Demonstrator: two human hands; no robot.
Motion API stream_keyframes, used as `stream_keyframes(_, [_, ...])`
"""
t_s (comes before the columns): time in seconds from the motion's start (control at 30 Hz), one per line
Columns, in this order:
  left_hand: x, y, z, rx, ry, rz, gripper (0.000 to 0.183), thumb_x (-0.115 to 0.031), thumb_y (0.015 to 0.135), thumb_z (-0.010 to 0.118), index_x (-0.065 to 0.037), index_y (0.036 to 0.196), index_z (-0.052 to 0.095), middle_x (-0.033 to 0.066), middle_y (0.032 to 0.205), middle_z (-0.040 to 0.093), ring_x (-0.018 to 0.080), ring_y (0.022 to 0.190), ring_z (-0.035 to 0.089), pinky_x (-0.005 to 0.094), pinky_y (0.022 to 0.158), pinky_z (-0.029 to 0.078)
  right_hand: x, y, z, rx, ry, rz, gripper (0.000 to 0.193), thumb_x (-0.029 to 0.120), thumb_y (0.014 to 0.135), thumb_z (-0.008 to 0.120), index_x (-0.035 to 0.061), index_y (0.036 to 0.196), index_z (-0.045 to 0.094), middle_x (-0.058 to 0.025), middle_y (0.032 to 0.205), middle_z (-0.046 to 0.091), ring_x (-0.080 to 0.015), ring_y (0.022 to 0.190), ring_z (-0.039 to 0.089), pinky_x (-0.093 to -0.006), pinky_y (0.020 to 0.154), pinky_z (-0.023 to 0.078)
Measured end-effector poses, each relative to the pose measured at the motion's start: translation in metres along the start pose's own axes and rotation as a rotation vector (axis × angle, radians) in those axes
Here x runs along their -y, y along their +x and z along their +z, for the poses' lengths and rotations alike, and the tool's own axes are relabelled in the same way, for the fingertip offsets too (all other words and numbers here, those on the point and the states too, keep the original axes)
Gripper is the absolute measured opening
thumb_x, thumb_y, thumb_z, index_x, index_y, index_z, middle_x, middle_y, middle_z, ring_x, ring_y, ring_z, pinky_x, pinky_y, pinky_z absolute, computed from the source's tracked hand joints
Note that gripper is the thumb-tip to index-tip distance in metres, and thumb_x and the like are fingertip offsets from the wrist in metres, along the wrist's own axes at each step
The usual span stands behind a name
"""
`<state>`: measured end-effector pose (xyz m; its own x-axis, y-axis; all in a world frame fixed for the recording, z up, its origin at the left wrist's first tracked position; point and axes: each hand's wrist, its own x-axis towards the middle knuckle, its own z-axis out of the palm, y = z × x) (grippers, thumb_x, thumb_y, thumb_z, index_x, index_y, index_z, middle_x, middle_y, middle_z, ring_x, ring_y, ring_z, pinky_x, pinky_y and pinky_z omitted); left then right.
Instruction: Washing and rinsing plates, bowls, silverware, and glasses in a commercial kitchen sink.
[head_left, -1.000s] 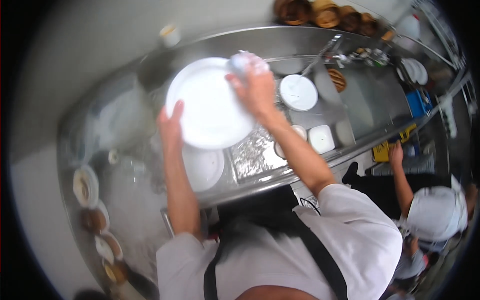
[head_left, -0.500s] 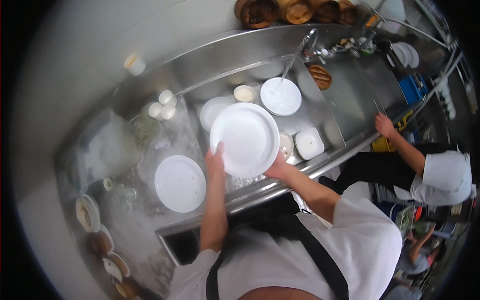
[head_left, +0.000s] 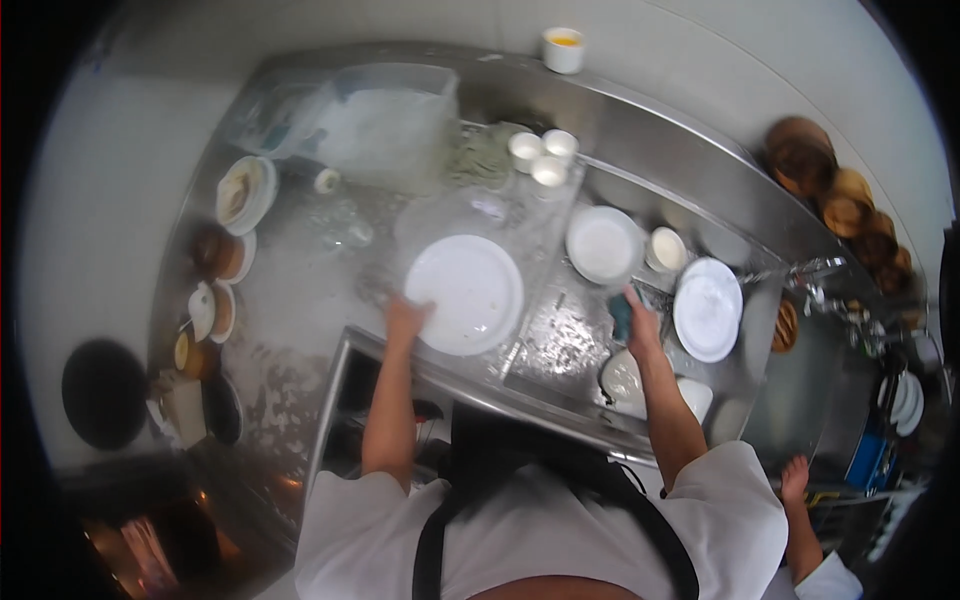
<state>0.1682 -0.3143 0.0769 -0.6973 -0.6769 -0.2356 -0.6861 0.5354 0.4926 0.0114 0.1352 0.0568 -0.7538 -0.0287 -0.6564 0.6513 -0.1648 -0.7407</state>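
A large white plate (head_left: 465,296) lies on the wet steel counter. At its left rim is my left hand (head_left: 406,318), its fingers blurred by motion; whether they grip the rim I cannot tell. My right hand (head_left: 643,328) is closed on a dark green scouring pad (head_left: 621,316) over the sink basin (head_left: 560,335). Just beyond that hand a white round dish (head_left: 604,245) sits in the basin, next to a small white cup (head_left: 666,250). Farther right is a white plate (head_left: 708,310) with water on it. Nearer me are a pale bowl (head_left: 622,380) and a white square dish (head_left: 694,398).
Three white cups (head_left: 548,172) stand by a greenish cloth (head_left: 482,160) and a clear plastic tub (head_left: 390,125). Stacked dishes (head_left: 247,195) line the counter's left side. A faucet (head_left: 815,268) rises at the right, and another person's hand (head_left: 795,480) shows there.
The view has swung left. The plate that both hands held over the basin is out of them, and only one plate shows on the counter. My right hand has taken hold of the scouring pad.
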Motion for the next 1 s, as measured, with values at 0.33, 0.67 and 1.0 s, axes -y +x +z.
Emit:
stream_keyframes(0.33, [-0.156,-0.036,-0.098,-0.338,-0.315,0.838,0.019,-0.009,0.091,0.060,0.000,0.108,0.057,0.0241,0.092,0.063,0.0444,0.080,0.062,0.0468,0.071,0.051,0.193,0.085,0.482,0.395,-1.582,-1.122,0.047,0.027,0.095,0.051,0.0011,0.135,0.049,-0.0274,0.135,0.052,-0.0419,0.126,0.050,-0.0487,0.106,0.037])
stream_keyframes(0.67, [-0.089,0.024,-0.028,-0.091,-1.300,-0.050,0.035,-0.023,0.103,0.052,0.002,0.127,0.055,0.0164,0.116,0.063,0.0219,0.103,0.059,0.0341,0.091,0.046,-0.005,-0.061,0.271,0.298,-1.244,-1.394,0.029,0.019,0.090,0.058,0.0020,0.114,0.061,-0.0192,0.105,0.065,-0.0386,0.099,0.063,-0.0448,0.081,0.053])
stream_keyframes(1.0, [-0.152,0.003,0.051,0.409,-1.363,-0.060,0.042,-0.022,0.100,0.057,0.005,0.131,0.050,0.0188,0.118,0.064,0.0293,0.102,0.066,0.0440,0.085,0.056,0.113,-0.090,0.098,0.058,-1.188,-0.794,0.037,0.038,0.093,0.060,0.0036,0.106,0.067,-0.0183,0.089,0.070,-0.0288,0.081,0.070,-0.0448,0.081,0.056])
